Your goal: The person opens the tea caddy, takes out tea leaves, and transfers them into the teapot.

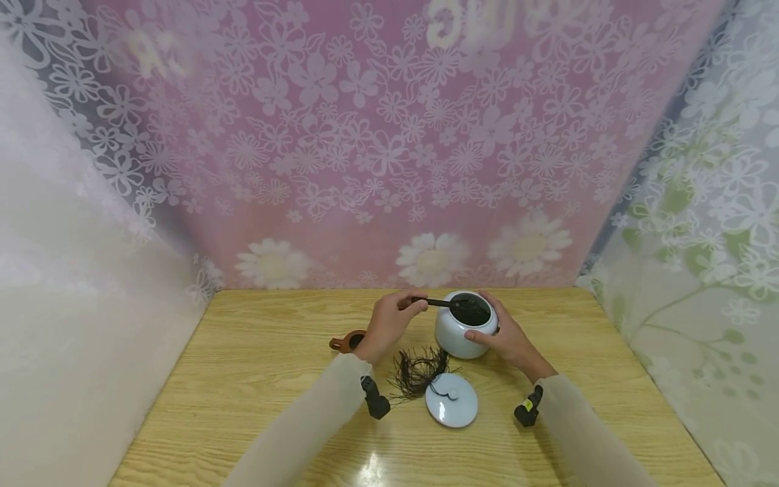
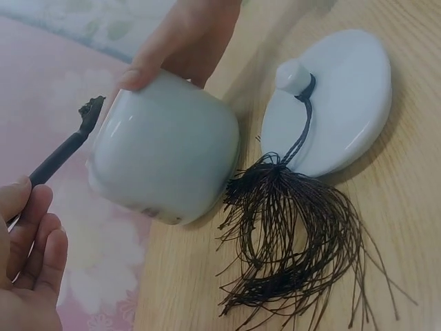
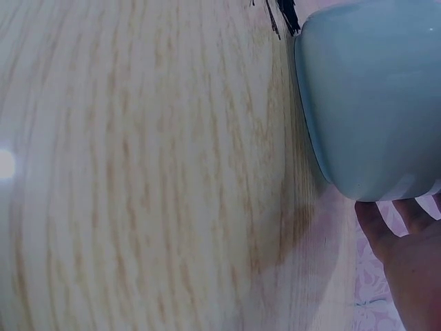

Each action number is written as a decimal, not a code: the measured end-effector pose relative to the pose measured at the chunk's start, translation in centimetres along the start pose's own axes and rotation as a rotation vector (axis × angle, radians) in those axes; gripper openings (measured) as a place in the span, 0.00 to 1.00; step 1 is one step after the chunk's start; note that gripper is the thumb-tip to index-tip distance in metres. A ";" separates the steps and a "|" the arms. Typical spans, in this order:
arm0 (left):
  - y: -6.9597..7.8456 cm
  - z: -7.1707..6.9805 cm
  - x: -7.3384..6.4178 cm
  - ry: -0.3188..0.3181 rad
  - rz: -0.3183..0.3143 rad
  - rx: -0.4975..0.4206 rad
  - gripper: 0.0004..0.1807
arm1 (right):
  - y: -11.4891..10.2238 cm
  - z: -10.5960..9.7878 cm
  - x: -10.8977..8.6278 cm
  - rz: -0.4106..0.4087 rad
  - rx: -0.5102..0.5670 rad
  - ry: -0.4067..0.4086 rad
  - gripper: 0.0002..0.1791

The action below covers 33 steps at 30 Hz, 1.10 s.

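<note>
My left hand pinches the handle of a slim dark scoop. In the left wrist view, a dark crumbly clump sits on the scoop's tip, by the jar's mouth. My right hand grips a round white ceramic jar, thumb at the near side and fingers around the far side. The jar's wide opening looks dark inside; its contents cannot be made out. In the right wrist view, fingertips touch the jar's glazed wall.
In front of the jar lies its white lid, a dark thread tassel looped on the knob. Left of my left hand, partly hidden, stands a small brown handled vessel. Floral cloth hangs behind the wooden table.
</note>
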<state>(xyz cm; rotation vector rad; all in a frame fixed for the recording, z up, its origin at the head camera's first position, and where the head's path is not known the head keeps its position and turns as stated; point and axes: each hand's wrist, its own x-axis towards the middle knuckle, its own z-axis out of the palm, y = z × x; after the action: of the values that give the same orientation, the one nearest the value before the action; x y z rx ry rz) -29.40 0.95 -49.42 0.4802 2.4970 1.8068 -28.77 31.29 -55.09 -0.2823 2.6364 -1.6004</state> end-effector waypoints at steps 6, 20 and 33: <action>0.1 -0.6 -0.4 0.008 -0.020 -0.043 0.13 | -0.1 0.0 -0.1 -0.003 0.002 -0.003 0.62; 0.0 -6.0 -1.6 0.036 -0.049 -0.040 0.15 | -0.3 0.0 -0.2 0.001 -0.001 -0.010 0.62; -1.0 -13.7 -5.3 0.087 -0.106 -0.033 0.24 | -0.4 0.0 -0.3 -0.006 0.003 -0.017 0.61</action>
<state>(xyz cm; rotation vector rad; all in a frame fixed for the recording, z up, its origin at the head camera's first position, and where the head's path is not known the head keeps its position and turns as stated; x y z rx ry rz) -27.27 -13.34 -46.72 0.2680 2.4905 1.8642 -28.43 31.19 -54.75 -0.3024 2.6230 -1.5954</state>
